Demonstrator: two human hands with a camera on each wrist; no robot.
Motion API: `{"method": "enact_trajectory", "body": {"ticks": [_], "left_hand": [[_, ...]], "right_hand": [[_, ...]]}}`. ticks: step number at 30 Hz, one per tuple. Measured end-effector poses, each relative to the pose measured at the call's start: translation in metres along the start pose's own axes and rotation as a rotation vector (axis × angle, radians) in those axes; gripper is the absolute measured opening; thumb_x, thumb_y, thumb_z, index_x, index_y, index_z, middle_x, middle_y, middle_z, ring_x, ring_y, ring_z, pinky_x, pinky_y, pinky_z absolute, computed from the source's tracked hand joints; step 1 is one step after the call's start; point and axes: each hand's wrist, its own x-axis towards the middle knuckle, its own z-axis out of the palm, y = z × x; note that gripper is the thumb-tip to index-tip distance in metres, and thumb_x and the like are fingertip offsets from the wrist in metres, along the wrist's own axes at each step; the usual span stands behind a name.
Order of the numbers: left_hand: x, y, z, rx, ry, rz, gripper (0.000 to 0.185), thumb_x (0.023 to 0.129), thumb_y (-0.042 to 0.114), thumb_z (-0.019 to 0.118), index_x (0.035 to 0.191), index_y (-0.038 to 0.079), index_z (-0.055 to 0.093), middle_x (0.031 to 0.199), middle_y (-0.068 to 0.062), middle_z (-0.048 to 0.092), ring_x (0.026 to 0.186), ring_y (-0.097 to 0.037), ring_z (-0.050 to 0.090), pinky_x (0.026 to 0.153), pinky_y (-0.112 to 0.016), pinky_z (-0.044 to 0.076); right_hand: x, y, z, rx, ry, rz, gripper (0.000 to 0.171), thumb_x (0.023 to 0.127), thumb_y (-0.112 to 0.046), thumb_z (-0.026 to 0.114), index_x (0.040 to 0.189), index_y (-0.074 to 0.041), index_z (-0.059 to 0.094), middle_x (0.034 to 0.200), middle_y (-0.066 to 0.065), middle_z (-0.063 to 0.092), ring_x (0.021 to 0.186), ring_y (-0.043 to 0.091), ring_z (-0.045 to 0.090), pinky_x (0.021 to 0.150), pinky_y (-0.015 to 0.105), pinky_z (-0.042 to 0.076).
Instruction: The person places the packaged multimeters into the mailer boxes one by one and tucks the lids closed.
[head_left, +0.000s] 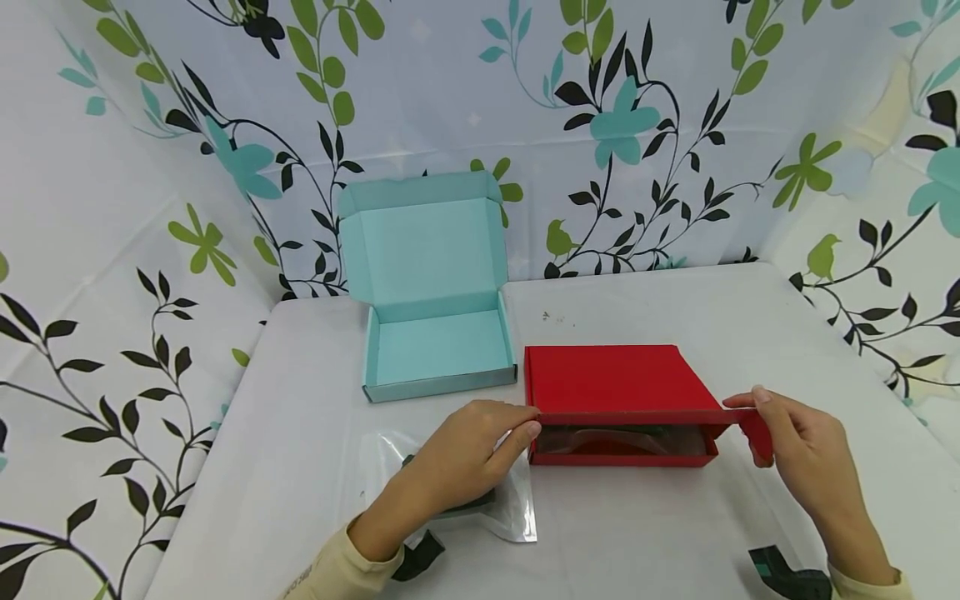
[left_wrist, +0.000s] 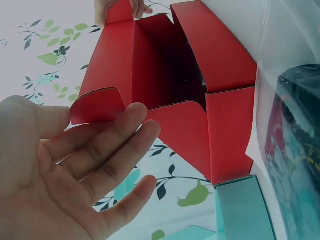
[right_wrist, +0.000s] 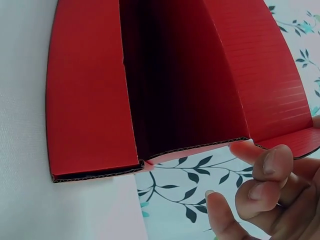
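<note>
A red cardboard box (head_left: 603, 379) lies on the table with its lid partly raised, leaving a gap along the front. Through the gap something in clear plastic shows, too dim to name. My left hand (head_left: 468, 454) pinches the lid's left corner flap (left_wrist: 97, 105) between thumb and fingers. At the other end my right hand (head_left: 806, 450) holds the lid's right flap (head_left: 756, 435), fingers curled at its edge. In the right wrist view the box's side wall edge (right_wrist: 200, 147) runs close to the right fingertips.
Behind and left stands a teal cardboard box (head_left: 438, 342), lid up. A clear plastic bag (head_left: 513, 508) with something dark inside lies under the left forearm. White cloth covers the table (head_left: 622, 533); a leaf-patterned curtain (head_left: 420, 92) hangs behind.
</note>
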Motion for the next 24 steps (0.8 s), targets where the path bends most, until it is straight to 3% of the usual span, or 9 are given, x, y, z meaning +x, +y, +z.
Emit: {"method": "enact_trajectory", "body": {"ticks": [15,24], "left_hand": [[-0.0023,-0.0005,0.0052,0.011,-0.037,-0.037,0.03,0.11,0.023,0.052,0.12,0.004,0.073,0.103,0.0,0.076,0.098,-0.014,0.07,0.09,-0.031,0.056],[-0.0025,0.0008,0.0065,0.021,-0.06,-0.058,0.031,0.11,0.022,0.051,0.12,0.004,0.075,0.101,0.0,0.076,0.098,-0.014,0.07,0.09,-0.032,0.056]], "right_hand": [[-0.0023,0.0017,0.0051,-0.005,-0.043,0.005,0.041,0.112,-0.029,0.046,0.118,-0.002,0.076,0.096,0.014,0.07,0.069,0.017,0.058,0.049,0.028,0.05],[-0.0032,0.0027,0.0062,0.005,-0.052,-0.006,0.039,0.112,-0.027,0.046,0.118,-0.003,0.076,0.095,0.013,0.07,0.07,0.017,0.058,0.048,0.029,0.051]]}}
